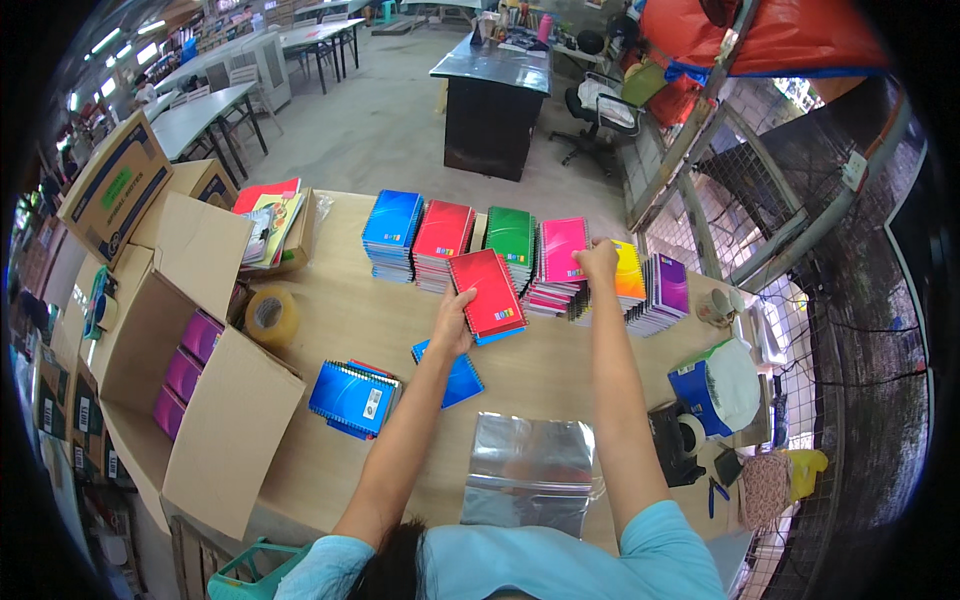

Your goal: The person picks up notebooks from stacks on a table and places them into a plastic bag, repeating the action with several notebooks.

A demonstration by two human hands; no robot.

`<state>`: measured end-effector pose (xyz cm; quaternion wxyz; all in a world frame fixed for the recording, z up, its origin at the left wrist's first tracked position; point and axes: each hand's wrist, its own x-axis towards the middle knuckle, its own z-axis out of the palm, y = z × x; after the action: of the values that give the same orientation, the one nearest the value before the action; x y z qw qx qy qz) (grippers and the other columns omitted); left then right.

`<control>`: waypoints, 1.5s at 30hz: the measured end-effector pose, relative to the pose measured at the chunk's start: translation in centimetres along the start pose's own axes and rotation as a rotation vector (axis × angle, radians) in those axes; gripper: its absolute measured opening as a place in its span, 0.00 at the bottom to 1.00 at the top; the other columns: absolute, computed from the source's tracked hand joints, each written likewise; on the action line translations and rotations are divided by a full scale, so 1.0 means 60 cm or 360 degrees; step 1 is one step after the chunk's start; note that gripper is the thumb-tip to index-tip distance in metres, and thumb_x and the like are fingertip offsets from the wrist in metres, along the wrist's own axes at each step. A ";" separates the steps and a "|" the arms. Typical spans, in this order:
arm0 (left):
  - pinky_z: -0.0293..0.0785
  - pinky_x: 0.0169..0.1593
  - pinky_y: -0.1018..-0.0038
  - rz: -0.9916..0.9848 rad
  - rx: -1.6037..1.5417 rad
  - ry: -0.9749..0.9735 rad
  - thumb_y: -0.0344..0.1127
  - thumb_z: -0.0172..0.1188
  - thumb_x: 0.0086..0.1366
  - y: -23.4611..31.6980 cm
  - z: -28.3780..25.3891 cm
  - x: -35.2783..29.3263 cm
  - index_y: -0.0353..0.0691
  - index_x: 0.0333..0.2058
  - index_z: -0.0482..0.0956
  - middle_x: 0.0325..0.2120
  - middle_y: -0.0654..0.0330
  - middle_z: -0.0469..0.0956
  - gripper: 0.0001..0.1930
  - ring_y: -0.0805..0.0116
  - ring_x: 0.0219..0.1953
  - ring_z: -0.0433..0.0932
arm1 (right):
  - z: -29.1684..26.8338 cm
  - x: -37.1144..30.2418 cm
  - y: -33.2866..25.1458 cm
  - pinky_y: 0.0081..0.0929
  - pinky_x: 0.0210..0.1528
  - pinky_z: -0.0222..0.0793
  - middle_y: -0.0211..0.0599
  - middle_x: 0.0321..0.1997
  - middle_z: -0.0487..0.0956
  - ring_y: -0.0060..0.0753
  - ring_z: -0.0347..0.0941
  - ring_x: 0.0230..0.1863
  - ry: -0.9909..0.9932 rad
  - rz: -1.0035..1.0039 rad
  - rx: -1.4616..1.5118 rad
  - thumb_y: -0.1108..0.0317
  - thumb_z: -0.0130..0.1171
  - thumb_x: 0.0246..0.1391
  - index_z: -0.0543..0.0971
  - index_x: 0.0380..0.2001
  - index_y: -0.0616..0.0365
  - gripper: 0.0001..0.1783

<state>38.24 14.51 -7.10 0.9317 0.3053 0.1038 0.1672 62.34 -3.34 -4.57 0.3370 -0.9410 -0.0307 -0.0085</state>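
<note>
My left hand grips a red spiral notebook with a blue one showing beneath its lower edge. Over at the pink notebooks, my right hand has its fingers closed on the right edge of the top one. A row of stacks runs along the far side: blue notebooks, red notebooks, green notebooks, yellow notebooks and purple notebooks. Below my left wrist lies a loose blue notebook. A small blue-topped pile sits left of my forearm.
Clear plastic sleeves lie at the near edge of the table. On the left stand an open carton with purple notebooks inside and a tape roll. To the right are a blue-and-white pack, a black tape dispenser and pliers.
</note>
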 end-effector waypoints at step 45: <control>0.73 0.54 0.58 -0.0935 -0.0703 -0.0540 0.45 0.46 0.68 -0.067 0.046 -0.118 0.35 0.57 0.65 0.52 0.48 0.73 0.24 0.56 0.50 0.76 | -0.219 -0.286 -0.022 0.56 0.66 0.48 0.23 0.53 0.77 0.41 0.63 0.64 -0.0472 -0.2438 -0.0217 0.78 0.58 0.39 0.80 0.43 0.44 0.25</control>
<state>33.54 7.35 -6.68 0.9869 0.0783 -0.0072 -0.1408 45.19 -11.55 5.80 0.1711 -0.6674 -0.7157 -0.1147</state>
